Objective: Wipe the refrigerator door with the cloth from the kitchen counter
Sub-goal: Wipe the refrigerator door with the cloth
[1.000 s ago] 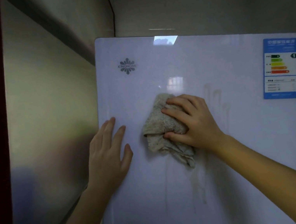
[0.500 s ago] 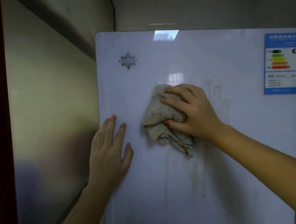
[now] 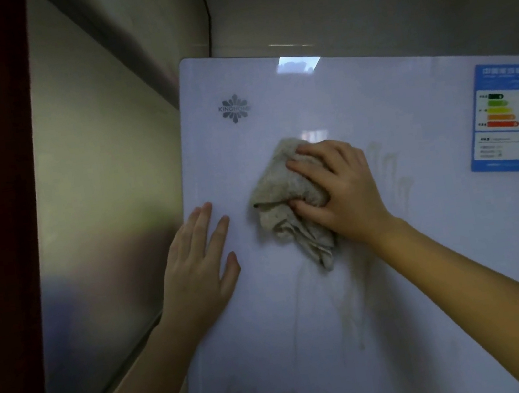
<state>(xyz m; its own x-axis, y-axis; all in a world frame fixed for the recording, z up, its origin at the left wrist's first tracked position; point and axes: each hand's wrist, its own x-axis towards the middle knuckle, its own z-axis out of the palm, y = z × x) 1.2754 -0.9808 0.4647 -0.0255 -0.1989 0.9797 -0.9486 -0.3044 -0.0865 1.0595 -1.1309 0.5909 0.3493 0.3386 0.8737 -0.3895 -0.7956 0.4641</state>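
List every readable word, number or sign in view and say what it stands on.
"KINGHOME" with a flower emblem: grey logo on the glossy white refrigerator door, upper left.
"1": blue-bordered energy label sticker, upper right, beside coloured rating bars.
The sticker's header and small print: too blurred to read.

- The left hand (image 3: 197, 270) lies flat, palm down, fingers straight and slightly spread, pointing up; its bare forearm rises from the lower left.
- The right hand (image 3: 340, 188) has fingers curled and thumb tucked under, clenching the crumpled beige cloth (image 3: 286, 205) it presses on.
- The bare right forearm stretches in from the lower right corner, wrist nearly straight.
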